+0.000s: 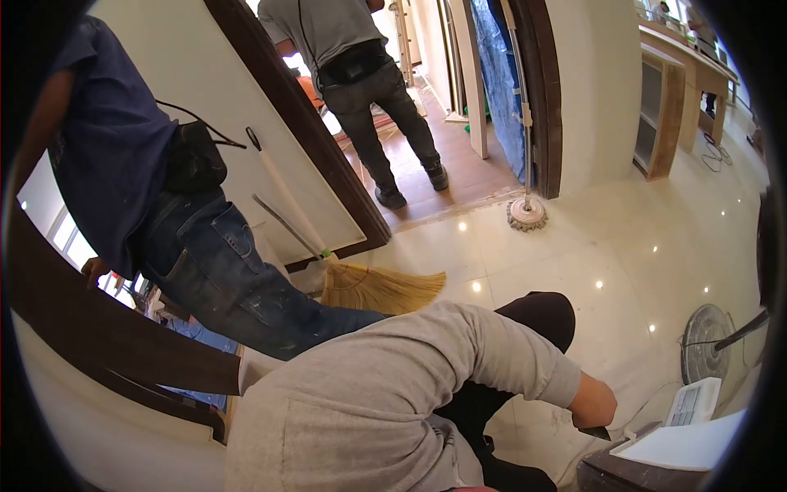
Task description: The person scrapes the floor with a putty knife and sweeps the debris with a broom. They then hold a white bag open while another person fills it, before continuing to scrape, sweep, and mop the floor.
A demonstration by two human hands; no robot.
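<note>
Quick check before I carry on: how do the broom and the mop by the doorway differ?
Shape: the broom fans out wide, while the mop has a round, fringed head.
Colour: the broom's head is straw-yellow; the mop's is a dull grey-beige.
Visibility: the broom is partly hidden behind a co-worker's jeans leg; the mop's head is unobstructed.
Shared: both heads are down at the tiled floor.

Glossy tile floor (566,254); rough straw broom (381,287); matt cloth sleeve (504,348)

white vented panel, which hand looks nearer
Left, by what shows: the left hand is apart from the white vented panel, left of it in frame; the right hand is out of view, its distance unknown.
</note>
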